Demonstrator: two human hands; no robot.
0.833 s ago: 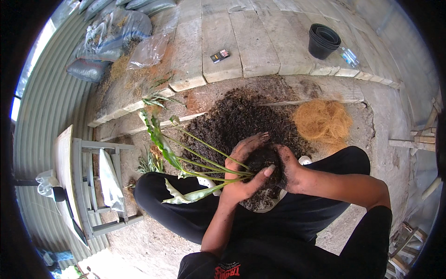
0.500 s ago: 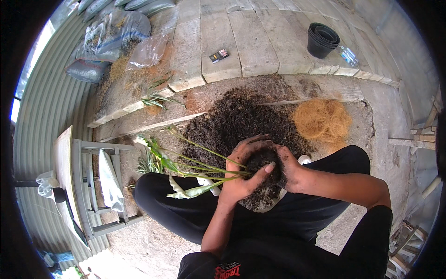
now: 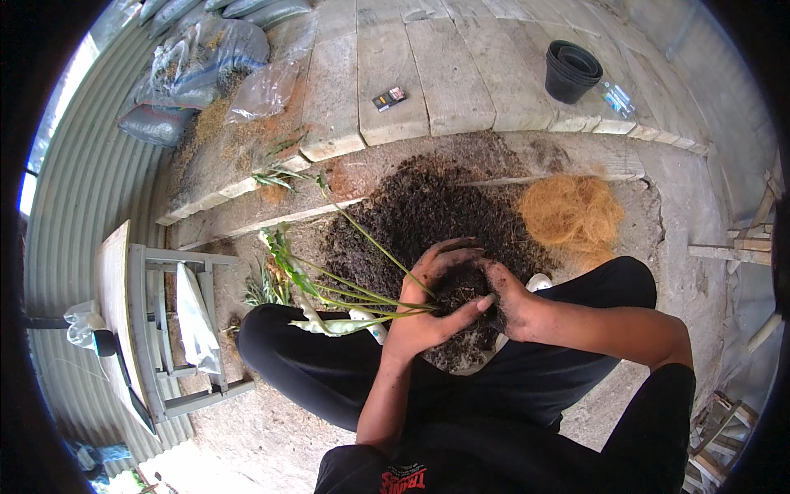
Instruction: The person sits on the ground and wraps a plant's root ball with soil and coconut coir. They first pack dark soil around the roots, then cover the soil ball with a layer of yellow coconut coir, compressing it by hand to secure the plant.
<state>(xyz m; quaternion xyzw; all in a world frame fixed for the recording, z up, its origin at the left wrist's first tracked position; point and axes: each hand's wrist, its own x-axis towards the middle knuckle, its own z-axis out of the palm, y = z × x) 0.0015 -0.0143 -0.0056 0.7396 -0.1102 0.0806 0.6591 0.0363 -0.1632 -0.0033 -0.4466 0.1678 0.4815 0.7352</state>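
1. Left hand point(image 3: 424, 317): closed round the base of a plant point(image 3: 329, 284), fingers wrapped over a clump of dark soil at the roots; long green stems and leaves trail out to the person's left, over the knee
2. Right hand point(image 3: 506, 300): cupped against the same root clump from the other side, fingers curled and soiled, pressing soil in rather than gripping a separate thing
3. Soil heap point(image 3: 428, 214): dark, loose, on the concrete floor just beyond the hands
4. Coconut fibre point(image 3: 572, 214): tan tangle at the heap's right edge, untouched
5. Black pots point(image 3: 572, 70): stacked on the wooden planks, towards their far right corner, well apart from the hands
6. Handling note: judged best to keep both palms firm but gentle round the root ball, stems supported and unbent, so the soil packs without crumbling
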